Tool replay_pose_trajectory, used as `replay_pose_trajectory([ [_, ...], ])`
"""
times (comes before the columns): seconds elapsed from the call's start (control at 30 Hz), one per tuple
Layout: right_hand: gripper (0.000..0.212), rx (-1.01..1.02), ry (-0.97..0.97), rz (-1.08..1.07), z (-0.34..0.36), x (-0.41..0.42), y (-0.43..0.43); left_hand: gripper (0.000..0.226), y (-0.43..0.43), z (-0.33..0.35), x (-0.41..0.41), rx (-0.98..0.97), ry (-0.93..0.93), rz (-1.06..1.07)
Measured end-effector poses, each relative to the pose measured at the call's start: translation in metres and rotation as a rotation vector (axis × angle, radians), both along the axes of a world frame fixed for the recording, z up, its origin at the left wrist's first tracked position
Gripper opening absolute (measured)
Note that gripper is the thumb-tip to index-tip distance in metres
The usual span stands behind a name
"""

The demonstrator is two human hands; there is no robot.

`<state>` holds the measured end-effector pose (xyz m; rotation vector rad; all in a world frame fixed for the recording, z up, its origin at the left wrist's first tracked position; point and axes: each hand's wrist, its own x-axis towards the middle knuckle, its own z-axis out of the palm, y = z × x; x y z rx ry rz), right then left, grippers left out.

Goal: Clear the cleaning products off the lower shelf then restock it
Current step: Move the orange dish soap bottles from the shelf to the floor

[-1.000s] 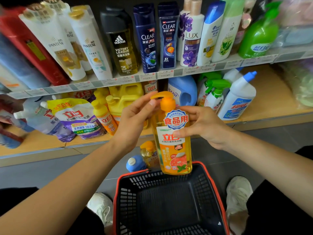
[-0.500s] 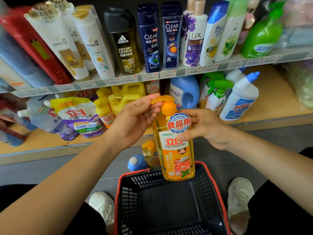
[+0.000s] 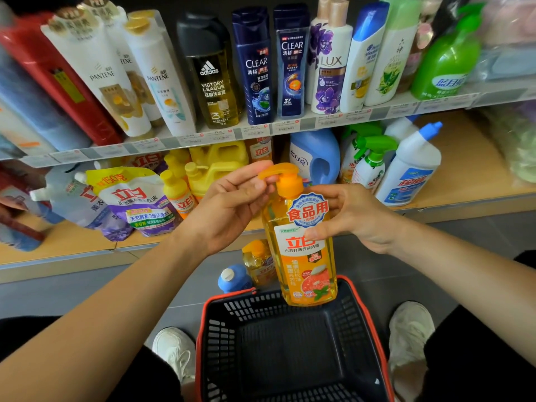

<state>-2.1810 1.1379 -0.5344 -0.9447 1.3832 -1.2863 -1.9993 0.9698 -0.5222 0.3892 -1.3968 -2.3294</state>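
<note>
Left hand (image 3: 232, 208) pinches the spout (image 3: 280, 170) of the orange pump bottle (image 3: 306, 265), right hand (image 3: 358, 217) curled round its body

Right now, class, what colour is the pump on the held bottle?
The bottle has an orange pump; head view shows it best.

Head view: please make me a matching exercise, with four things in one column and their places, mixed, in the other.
Things
1. orange pump bottle
2. blue jug
3. adidas bottle
4. basket

Places
A. on the upper shelf
B. on the floor
C. held by the left hand and the right hand
D. on the lower shelf

Pairs: 1-C, 2-D, 3-A, 4-B
</note>
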Motion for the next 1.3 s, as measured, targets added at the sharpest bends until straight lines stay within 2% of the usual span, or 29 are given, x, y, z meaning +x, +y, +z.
replay_pose_trajectory([
  [0.07,0.075,0.003,-0.004,-0.013,0.000,0.000,0.000,0.023,0.001,-0.002,0.000,-0.219,-0.133,0.109],
  [0.13,0.074,-0.002,0.002,-0.032,-0.001,0.000,0.000,0.023,0.002,-0.007,0.001,-0.384,-0.286,0.190],
  [0.3,0.079,-0.020,0.028,-0.097,0.001,-0.003,0.001,0.029,0.006,-0.021,0.005,-0.391,-0.450,0.119],
  [0.37,0.079,-0.025,0.032,-0.127,0.003,-0.004,0.001,0.042,0.013,-0.032,0.009,-0.324,-0.471,0.041],
  [0.47,0.066,-0.045,0.013,-0.173,0.009,-0.006,0.002,0.042,0.025,-0.055,0.018,-0.397,-0.480,-0.087],
  [0.57,0.059,-0.066,-0.025,-0.235,0.013,-0.008,0.001,0.057,0.038,-0.073,0.025,-0.424,-0.475,-0.258],
  [0.63,0.049,-0.068,-0.063,-0.282,0.014,-0.007,0.000,0.066,0.044,-0.078,0.025,-0.435,-0.504,-0.270],
  [0.7,0.043,-0.056,-0.111,-0.329,0.014,-0.007,0.000,0.073,0.045,-0.081,0.023,-0.391,-0.506,-0.223],
  [0.83,0.045,-0.042,-0.225,-0.428,0.014,-0.009,-0.001,0.080,0.046,-0.078,0.018,-0.197,-0.427,-0.135],
  [0.97,0.020,0.023,-0.300,-0.545,0.007,-0.015,-0.003,0.098,0.047,-0.064,0.011,0.013,-0.410,0.109],
  [1.0,0.021,0.065,-0.294,-0.557,0.005,-0.017,-0.003,0.098,0.046,-0.058,0.008,0.028,-0.404,0.164],
  [1.13,0.037,0.263,-0.286,-0.489,0.001,-0.019,0.002,0.083,0.038,-0.041,0.003,-0.064,-0.442,0.331],
  [1.23,0.041,0.446,-0.101,-0.386,-0.001,-0.016,0.009,0.072,0.030,-0.033,0.001,-0.154,-0.442,0.412],
  [1.3,0.040,0.491,0.027,-0.380,-0.001,-0.015,0.012,0.067,0.024,-0.029,-0.001,-0.235,-0.444,0.454],
])
